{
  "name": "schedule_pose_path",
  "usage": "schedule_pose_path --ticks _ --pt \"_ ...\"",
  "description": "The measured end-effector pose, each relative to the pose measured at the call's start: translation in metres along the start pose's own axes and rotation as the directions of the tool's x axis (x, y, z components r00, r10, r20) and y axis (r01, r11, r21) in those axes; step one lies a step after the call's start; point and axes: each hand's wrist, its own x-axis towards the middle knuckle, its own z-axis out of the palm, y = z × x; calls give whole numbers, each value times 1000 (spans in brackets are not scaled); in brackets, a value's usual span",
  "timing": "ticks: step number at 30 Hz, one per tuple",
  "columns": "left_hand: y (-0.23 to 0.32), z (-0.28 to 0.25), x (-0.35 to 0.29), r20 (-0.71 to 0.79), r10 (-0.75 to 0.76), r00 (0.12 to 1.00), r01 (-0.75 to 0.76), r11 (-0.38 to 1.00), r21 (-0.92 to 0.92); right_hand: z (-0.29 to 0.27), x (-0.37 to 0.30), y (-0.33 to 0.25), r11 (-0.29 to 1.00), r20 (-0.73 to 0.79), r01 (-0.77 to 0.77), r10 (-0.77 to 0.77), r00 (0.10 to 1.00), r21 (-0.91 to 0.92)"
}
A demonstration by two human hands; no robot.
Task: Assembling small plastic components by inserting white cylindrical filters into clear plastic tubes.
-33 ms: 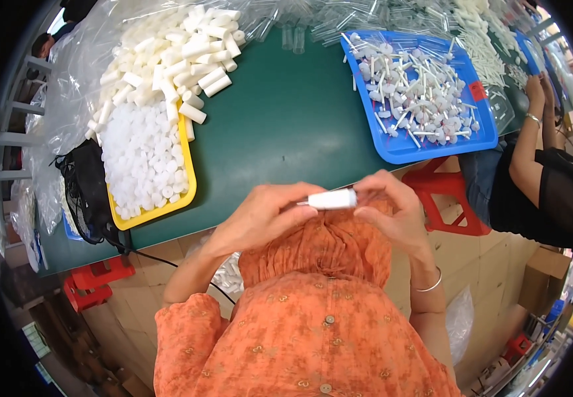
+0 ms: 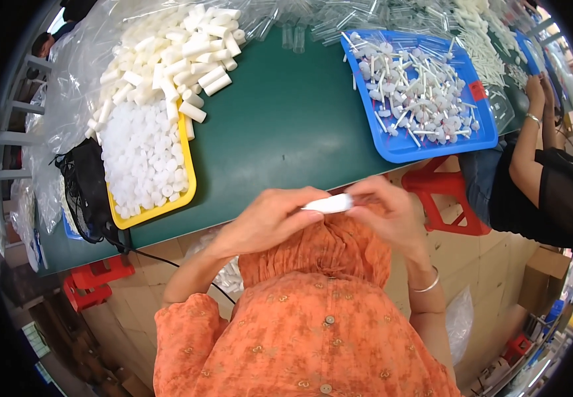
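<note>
Left hand pinches a short white foam-like cylinder; right hand, nearly closed, apparently holds its other end. Work appears unfinished; heaped cream foam-like cylinders lie loose.

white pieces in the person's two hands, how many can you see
1: the white piece, pinched by the left hand, with the right hand at its other end. The hands may hide more.

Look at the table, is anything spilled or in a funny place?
A little: some white tubes lie loose on the green table, and one rests across the yellow tray's far right corner. It looks like an overflowing heap. The white piece in the left hand shows no damage I can see.
</note>
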Motion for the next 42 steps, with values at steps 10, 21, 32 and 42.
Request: schedule_pose_path --ticks 10,21,32,42 --pt "-14 29 -13 -19 27 999 -26 999 40 14 -10 2 871 224 -385 327 918 305" --pt "-46 70 -17 -10 -193 981 133 710 -692 50 -55 42 866 -194 -274 380 904 418" --pt "-44 96 11 -109 -488 866 189 520 -833 107 -48 37 449 -67 -278 613 787 849" --pt "-49 96 17 -68 -382 922 76 350 -934 86 -40 44 286 65 -275 577 814 918"
